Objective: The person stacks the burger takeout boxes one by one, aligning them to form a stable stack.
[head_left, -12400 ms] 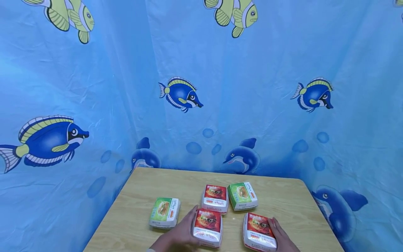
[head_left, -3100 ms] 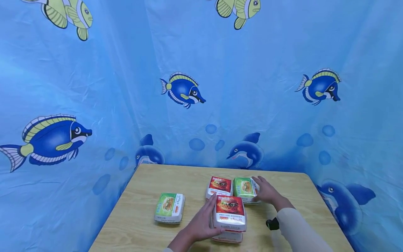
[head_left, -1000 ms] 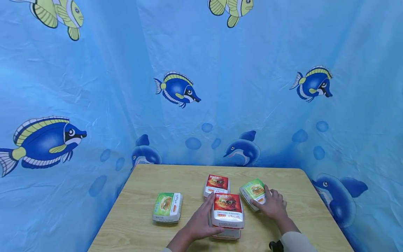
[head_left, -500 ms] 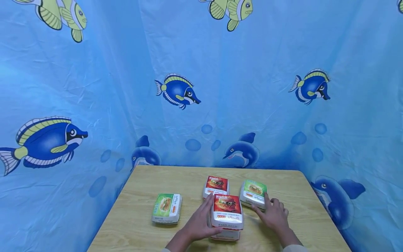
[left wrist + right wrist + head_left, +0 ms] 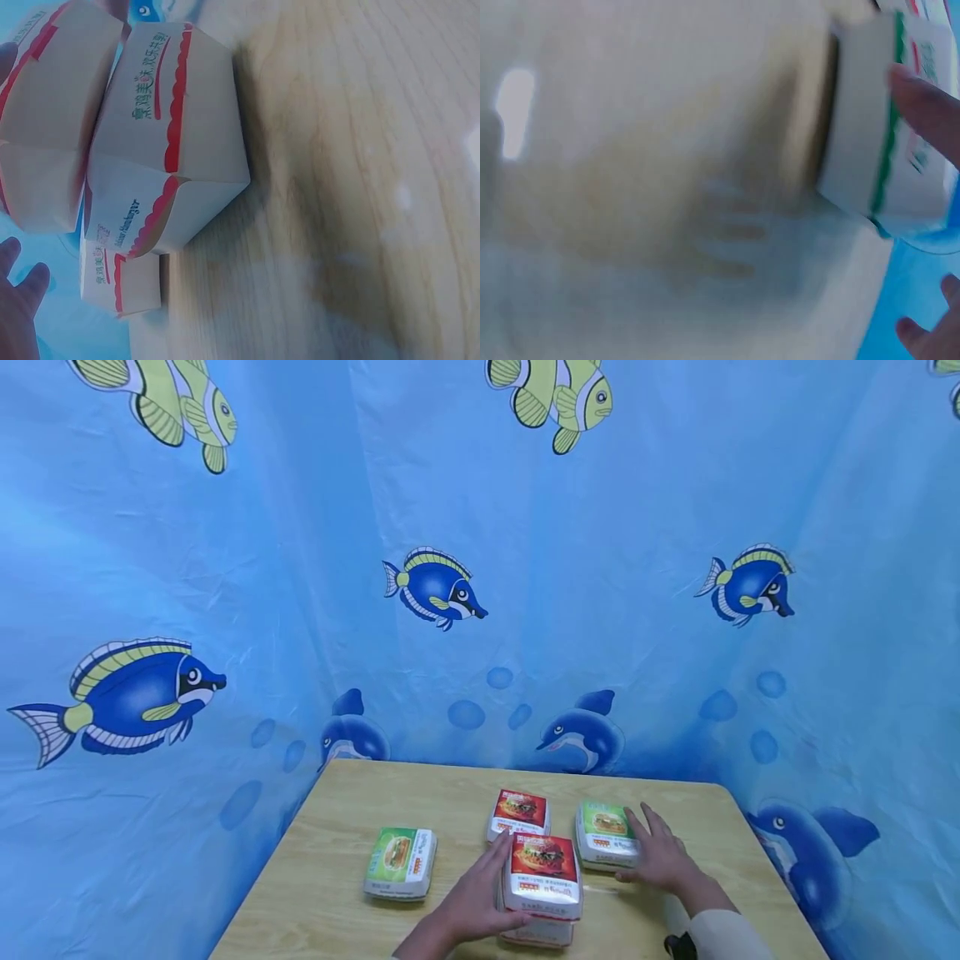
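Observation:
Two red-topped burger boxes are stacked near the table's front, the upper one set slightly off the lower one. My left hand holds the upper box at its left side, thumb across the front and fingers along the side. Both stacked boxes also show edge-on in the left wrist view. At the right, a green-topped burger box sits flat. My right hand is at its right side, fingers spread; in the right wrist view the thumb is against the box's side and the other fingers stand apart from it.
Behind the stack sits another red-topped burger box. A second green-topped box lies to the left on the wooden table. A blue curtain printed with fish and dolphins surrounds the table.
The red box from the right now tops the front red one. The right green box has moved right, away from the back red box, and turned straighter. My right fingers have spread.

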Demonstrator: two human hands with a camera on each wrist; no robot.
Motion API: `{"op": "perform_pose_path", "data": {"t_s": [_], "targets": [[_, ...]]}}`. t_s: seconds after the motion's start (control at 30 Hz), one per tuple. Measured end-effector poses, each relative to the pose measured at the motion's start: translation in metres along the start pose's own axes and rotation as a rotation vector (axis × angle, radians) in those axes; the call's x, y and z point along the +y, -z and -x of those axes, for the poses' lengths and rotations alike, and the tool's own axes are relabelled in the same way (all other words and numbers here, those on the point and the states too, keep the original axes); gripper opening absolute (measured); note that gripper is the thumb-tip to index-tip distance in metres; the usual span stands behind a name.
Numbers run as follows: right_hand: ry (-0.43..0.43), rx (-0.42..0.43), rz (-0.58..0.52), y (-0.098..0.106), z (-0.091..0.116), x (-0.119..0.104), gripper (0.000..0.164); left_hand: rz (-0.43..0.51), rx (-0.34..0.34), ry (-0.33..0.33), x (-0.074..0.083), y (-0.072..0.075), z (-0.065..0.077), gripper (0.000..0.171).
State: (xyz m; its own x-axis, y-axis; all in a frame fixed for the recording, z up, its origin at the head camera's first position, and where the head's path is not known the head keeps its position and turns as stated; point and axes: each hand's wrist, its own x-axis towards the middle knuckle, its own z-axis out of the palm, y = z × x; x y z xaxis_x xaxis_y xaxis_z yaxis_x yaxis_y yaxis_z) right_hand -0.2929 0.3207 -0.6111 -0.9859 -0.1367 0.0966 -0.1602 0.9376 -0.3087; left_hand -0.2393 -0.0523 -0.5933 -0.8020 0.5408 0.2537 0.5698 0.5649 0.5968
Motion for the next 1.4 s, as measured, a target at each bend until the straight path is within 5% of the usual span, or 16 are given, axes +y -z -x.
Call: {"op": "perform_pose_path", "data": {"t_s": [0.37,1.1,1.4], "targets": [[0.06,-0.261,0.048,0.022,-0.036,0.008,0.121,0.01,0.01,-0.041,-0.006,0.002,0.0,0.11],[-0.113,-0.121,-0.178,-0.004,-0.014,0.006,0.117,0.012,-0.029,0.0,0.003,0.002,-0.005,0.109],[-0.082,-0.01,-0.238,-0.002,0.005,0.004,0.121,0.036,-0.028,-0.005,0.008,0.002,0.001,0.111]]}}
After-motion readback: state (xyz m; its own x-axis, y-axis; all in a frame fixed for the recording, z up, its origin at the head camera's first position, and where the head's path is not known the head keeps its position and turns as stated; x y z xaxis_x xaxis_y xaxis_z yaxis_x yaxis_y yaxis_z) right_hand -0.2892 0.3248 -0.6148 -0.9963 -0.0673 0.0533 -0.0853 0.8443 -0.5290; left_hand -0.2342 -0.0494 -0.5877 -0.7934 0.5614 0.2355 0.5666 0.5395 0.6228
